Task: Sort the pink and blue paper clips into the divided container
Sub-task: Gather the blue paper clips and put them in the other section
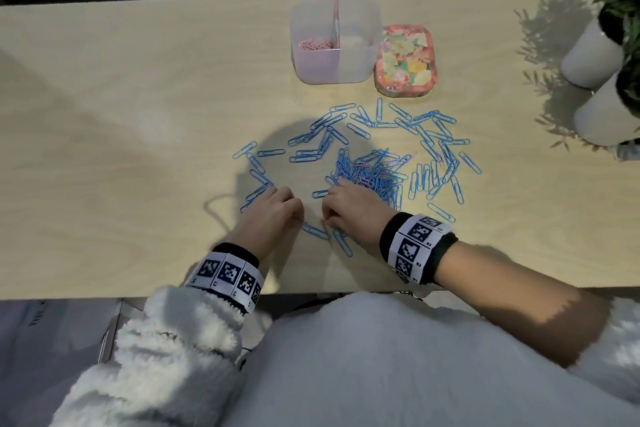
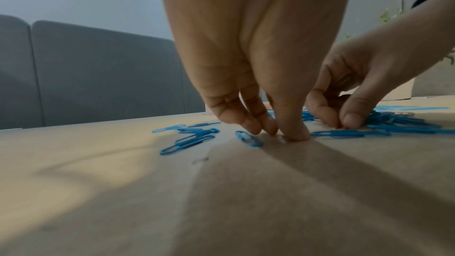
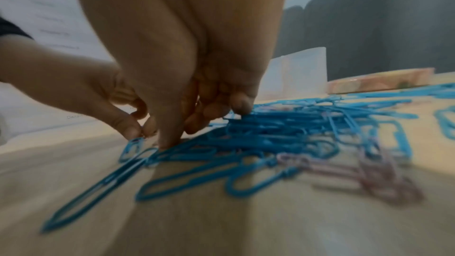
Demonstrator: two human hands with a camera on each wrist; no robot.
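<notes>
A clear divided container stands at the back of the table, with pink clips in its left compartment. Blue paper clips lie scattered, with a dense heap in the middle and a few pink clips mixed in. Both hands work at the heap's near left edge. My left hand has its fingers curled down to the table, and in the right wrist view its thumb and forefinger pinch the end of a blue clip. My right hand brings its thumb and forefinger tips together at the table. What they hold is hidden.
A floral tin sits right of the container. Two white plant pots stand at the table's right end. The near table edge runs just behind my wrists. A dark sofa lies beyond the far edge.
</notes>
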